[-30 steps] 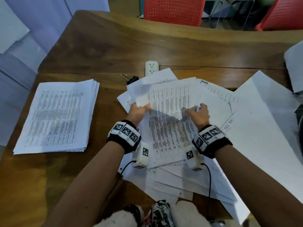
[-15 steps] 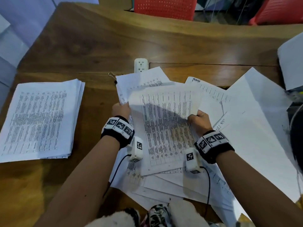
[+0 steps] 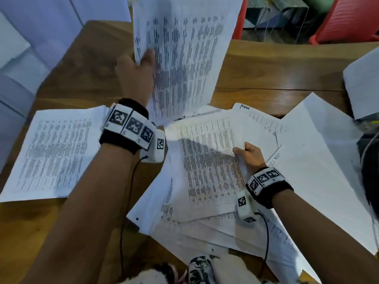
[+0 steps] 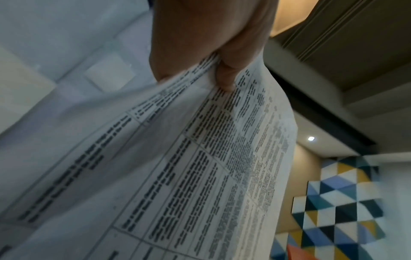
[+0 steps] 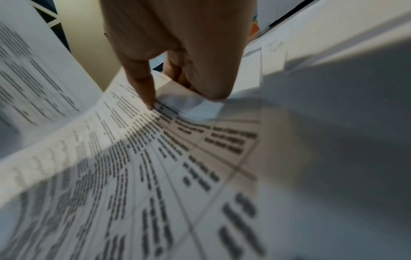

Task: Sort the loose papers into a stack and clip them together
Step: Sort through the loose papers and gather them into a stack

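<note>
My left hand (image 3: pixel 141 64) holds a printed sheet (image 3: pixel 184 54) lifted high above the table, pinched at its left edge between thumb and fingers (image 4: pixel 224 77). My right hand (image 3: pixel 246 154) pinches the right edge of the top sheet (image 3: pixel 209 160) of the loose pile (image 3: pixel 194 226) in the middle of the table; in the right wrist view the thumb (image 5: pixel 144 91) lies on the print and the fingers curl under the sheet's edge (image 5: pixel 193 105). A squared stack of printed papers (image 3: pixel 51 152) lies at the left. No clip is in sight.
Large blank white sheets (image 3: pixel 320 160) spread over the right side of the wooden table (image 3: pixel 266 66). Another white sheet (image 3: pixel 363 83) lies at the far right edge. Red chairs (image 3: pixel 344 19) stand beyond the table.
My left hand has raised one printed sheet off the pile, up and away from me. My right hand let go of that sheet and now pinches the sheet beneath it. The head view has shifted.
</note>
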Tool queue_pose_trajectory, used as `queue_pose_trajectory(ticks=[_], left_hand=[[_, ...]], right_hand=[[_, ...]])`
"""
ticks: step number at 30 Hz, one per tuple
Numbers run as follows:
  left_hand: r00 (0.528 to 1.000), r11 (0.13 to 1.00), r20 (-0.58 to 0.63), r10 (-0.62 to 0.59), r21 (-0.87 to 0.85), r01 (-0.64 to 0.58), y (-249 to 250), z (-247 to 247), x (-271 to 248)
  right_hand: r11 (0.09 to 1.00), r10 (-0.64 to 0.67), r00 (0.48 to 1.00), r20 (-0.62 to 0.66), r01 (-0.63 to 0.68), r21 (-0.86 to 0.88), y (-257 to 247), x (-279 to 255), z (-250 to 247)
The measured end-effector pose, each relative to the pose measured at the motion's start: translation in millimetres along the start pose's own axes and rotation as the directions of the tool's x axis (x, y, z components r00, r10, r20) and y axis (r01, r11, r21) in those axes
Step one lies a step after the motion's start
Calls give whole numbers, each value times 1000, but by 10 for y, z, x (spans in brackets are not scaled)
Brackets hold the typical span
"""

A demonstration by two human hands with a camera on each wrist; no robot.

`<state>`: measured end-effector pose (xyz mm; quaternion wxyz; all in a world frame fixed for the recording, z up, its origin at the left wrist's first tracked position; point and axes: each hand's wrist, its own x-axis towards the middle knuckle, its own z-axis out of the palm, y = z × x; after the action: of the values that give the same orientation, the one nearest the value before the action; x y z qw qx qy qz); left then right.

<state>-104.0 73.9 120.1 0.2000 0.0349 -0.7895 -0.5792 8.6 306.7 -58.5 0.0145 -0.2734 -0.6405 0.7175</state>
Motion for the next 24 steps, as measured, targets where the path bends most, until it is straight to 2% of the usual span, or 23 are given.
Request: queue_pose_trajectory(ticks=[2,5,8,10,11,14,15,17,18,20,21,24], left_hand=[[999,999,19,41,-13,-41,255,-166,24],[1000,999,-23,5,-44,-6,355,-289,51],[990,994,88,-109,0,110,131,-218,-67],[965,980,175,-196,61,188,-135,-114,-246],[939,965,224,-260,96,244,-296,-64,-345],[797,868,347,-495,149,474,-825,69,-620],[760,833,343,-552,194,518,-993,111,-707],[701,777,335,-630,270,569,-1189,160,-863],[675,753,334,-658,275,598,-1278,174,-924],[630,706,319,-708,281,650,-1393,157,-1017],[629,695,298,-718,272,665,-1460,129,-1055],[665,708,249,-704,182,682,-1564,45,-1100]], right_hand=[[999,-4,1000,-18,3,-37,-36,-14,17],[989,-2,1000,-23,-2,-145,-18,63,-61],[971,11,1000,5,-9,-237,21,43,-103],[977,18,1000,22,-12,-213,-14,-62,-52],[985,9,1000,11,-7,-174,-24,-83,-53],[990,136,990,49,-138,36,-82,-180,-47],[983,172,981,86,-177,49,-83,-187,-40],[978,206,970,132,-198,-69,-79,-278,38],[969,178,974,140,-148,-200,-57,-298,45],[893,36,991,127,25,-448,-49,-345,77],[846,-49,991,126,109,-521,-68,-363,89],[814,-273,949,156,315,-489,-346,-526,159]])
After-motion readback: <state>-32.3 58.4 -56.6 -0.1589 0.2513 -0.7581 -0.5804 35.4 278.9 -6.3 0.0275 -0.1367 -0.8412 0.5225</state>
